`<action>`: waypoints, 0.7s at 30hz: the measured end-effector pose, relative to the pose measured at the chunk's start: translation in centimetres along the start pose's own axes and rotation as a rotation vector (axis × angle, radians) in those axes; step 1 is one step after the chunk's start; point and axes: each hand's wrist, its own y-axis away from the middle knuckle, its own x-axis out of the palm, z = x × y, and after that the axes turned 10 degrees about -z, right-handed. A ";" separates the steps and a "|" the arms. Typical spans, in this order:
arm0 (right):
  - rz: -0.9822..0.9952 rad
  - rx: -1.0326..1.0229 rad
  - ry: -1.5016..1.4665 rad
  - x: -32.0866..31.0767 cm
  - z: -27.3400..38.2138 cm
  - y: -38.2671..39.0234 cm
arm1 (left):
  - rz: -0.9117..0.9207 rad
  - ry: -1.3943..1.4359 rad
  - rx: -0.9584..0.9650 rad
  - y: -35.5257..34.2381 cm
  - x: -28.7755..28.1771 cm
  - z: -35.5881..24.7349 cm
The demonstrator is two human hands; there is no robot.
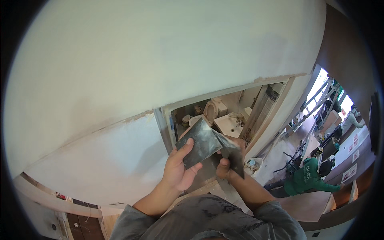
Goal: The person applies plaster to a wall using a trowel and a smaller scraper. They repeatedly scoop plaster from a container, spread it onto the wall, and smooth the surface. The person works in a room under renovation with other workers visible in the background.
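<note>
My left hand (179, 170) grips a dark rectangular sheet of sandpaper (200, 146) smeared with white dust, its thumb lying across the face. My right hand (225, 169) is closed on a second dark piece of sandpaper (234, 156), which stands at a steep angle and is slightly blurred. The two pieces meet or overlap near their upper edges; whether they are one folded sheet I cannot tell. Both hands are held up in front of my chest, and the fingers behind the sheets are mostly hidden.
A pale plastered wall (160, 52) fills the upper view. Beyond a doorway frame (163, 128) are a toilet (211, 110) and a white sink (230, 125). At right, a person in a green top (306, 178) bends over a board, with a ladder (320, 96) and other people farther off.
</note>
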 end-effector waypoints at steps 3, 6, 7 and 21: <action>0.095 -0.051 0.130 1.6 1.3 -1.3 | 0.029 -0.043 0.070 0.9 -0.1 -1.0; 0.338 0.302 0.126 -0.1 0.4 -0.8 | 0.061 -0.074 0.119 0.9 -1.5 -1.6; 0.423 0.402 0.157 -0.9 0.3 -0.8 | 0.073 -0.075 0.129 0.9 -2.1 -1.7; -0.323 0.922 -0.087 -0.1 3.5 0.2 | 0.004 -0.108 0.151 -0.4 -3.3 1.4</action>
